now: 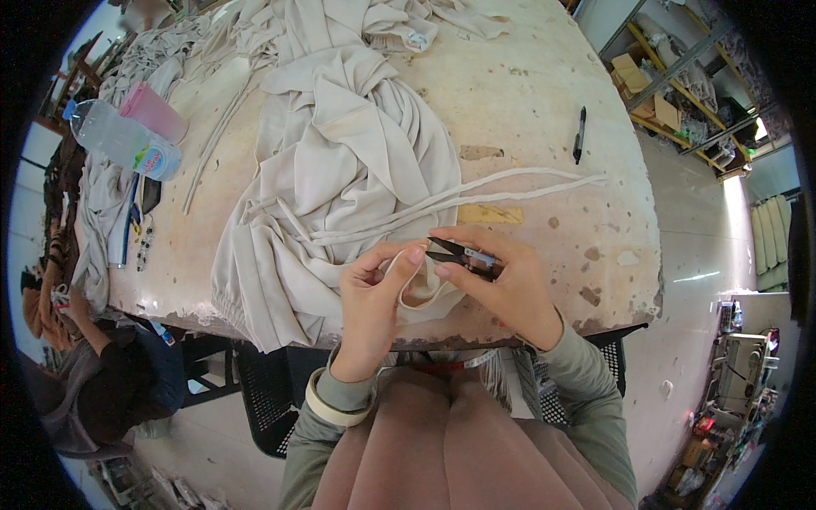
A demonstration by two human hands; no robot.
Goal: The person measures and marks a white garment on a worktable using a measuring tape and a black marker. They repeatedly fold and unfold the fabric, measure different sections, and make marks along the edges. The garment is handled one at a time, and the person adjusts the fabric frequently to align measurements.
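A beige garment with gathered, elasticated edges and long cords lies bunched on the table in front of me. At the table's near edge, my left hand pinches a fold of this garment between thumb and fingers. My right hand is closed around small black thread snips. The snips' blades point left, right at the cloth by my left fingertips. Whether the blades touch the fabric I cannot tell.
A worn table carries a black pen at right. At left are a clear bottle, a pink cup and more beige cloth. Another person sits at far left. Shelving stands beyond the right side.
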